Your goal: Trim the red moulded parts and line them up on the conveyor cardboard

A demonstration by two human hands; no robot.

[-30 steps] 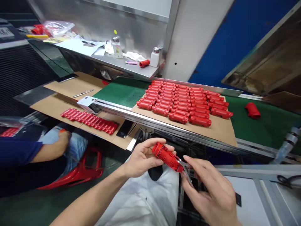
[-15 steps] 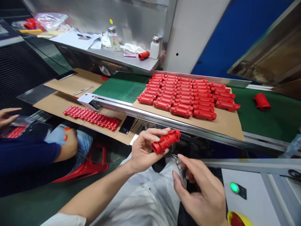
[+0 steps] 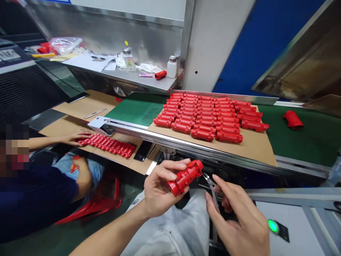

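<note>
A red hollow plastic housing (image 3: 186,177) is pinched between the thumb and fingers of my left hand (image 3: 160,188), its open end facing down and left. My right hand (image 3: 239,213) grips small metal nippers (image 3: 212,186). Their jaws point up and left, close to the housing's right end; whether they touch it I cannot tell. Part of the nippers' handles is hidden by my fingers. Beyond my hands, rows of similar red housings (image 3: 204,133) lie on a cardboard sheet (image 3: 255,149).
A green conveyor belt (image 3: 135,106) runs behind a metal rail, carrying a lone red part (image 3: 293,120) at right. On the left a co-worker's hand (image 3: 76,137) touches a row of red parts (image 3: 109,144). A dark phone (image 3: 143,150) lies nearby. A green-lit button (image 3: 272,225) sits lower right.
The nippers have moved from below the housing to near its right end. The view has tilted up slightly. The co-worker's hand has reached over to the row of red parts.
</note>
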